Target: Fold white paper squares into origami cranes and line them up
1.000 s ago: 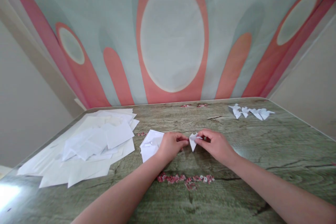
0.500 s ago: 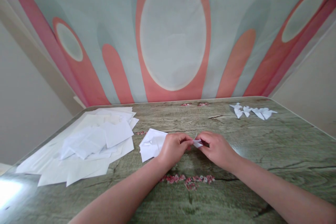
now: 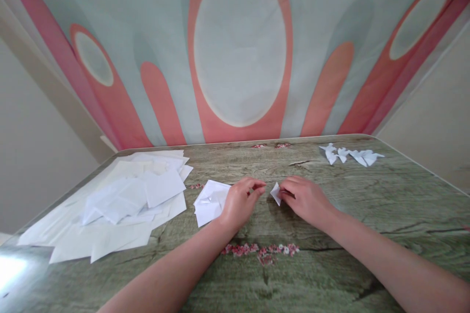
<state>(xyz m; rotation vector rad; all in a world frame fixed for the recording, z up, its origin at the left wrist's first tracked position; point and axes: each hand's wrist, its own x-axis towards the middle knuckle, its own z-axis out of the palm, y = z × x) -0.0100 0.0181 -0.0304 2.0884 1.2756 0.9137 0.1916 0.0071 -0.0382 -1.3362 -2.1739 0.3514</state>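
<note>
A small folded piece of white paper is pinched between the thumb and fingers of my right hand, just above the middle of the table. My left hand is to the left of it, apart from the paper, with a gap between thumb and fingertips and nothing visible in them. Beside and partly behind my left wrist lie a few creased white paper sheets.
A wide, overlapping pile of white paper covers the table's left side. Several small folded paper figures lie in a row at the back right. The wood-patterned table meets a patterned wall covering.
My left hand has let go of the folded paper and drawn slightly left. The paper stays in my right hand, now turned with a flat face showing.
</note>
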